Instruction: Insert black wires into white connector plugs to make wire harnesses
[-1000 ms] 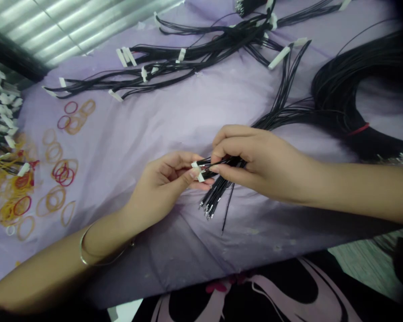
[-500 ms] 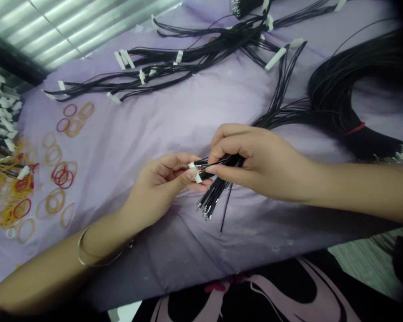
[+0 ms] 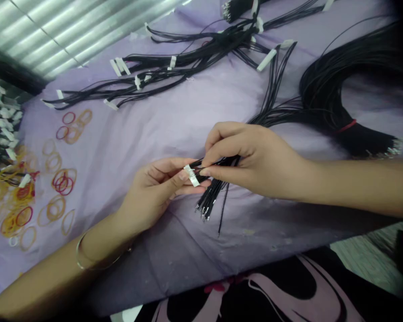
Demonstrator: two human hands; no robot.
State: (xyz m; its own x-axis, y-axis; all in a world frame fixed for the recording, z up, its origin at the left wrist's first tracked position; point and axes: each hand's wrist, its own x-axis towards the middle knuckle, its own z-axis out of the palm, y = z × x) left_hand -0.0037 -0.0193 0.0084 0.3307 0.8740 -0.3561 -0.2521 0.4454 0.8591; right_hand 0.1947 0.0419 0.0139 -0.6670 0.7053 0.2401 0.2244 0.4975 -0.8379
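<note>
- A lilac cloth (image 3: pixel 127 138) covers the work surface and fills most of the view, with creases running toward 6 o'clock.
- A ribbed metal shutter (image 3: pixel 67 31) lies beyond the cloth at 11 o'clock.
- A black-and-pink patterned fabric (image 3: pixel 255 290) lies below the cloth's edge at 6 o'clock.
- A thick hank of black wire (image 3: pixel 325 89) curves across the cloth at 2 o'clock.
- Loose bundles of black wires (image 3: pixel 188 58) with white connectors at their ends sprawl at 12 o'clock.
- The right hand (image 3: pixel 251 161) comes in from 3 o'clock, its thumb and forefinger pinching the wires just behind the connector, with the other fingers hidden behind them.
- The left hand (image 3: pixel 154 197) comes in from 7 o'clock, its thumb pressed on the connector and its other fingers curled together beneath.
- A bunch of black wires (image 3: pixel 211 192) runs through the right hand's pinch, its crimped metal ends fanning toward 6 o'clock.
- A heap of white connectors (image 3: pixel 2 116) sits at 9 o'clock.
- Yellow, red and tan rubber bands (image 3: pixel 55 210) lie scattered at 8 to 9 o'clock.
- A thin metal bangle (image 3: pixel 83 255) circles the left wrist.
- A red rubber band (image 3: pixel 345 126) binds the hank.
- A white connector (image 3: pixel 191 175) sits at the center of the view, between both hands, on the wire ends.
</note>
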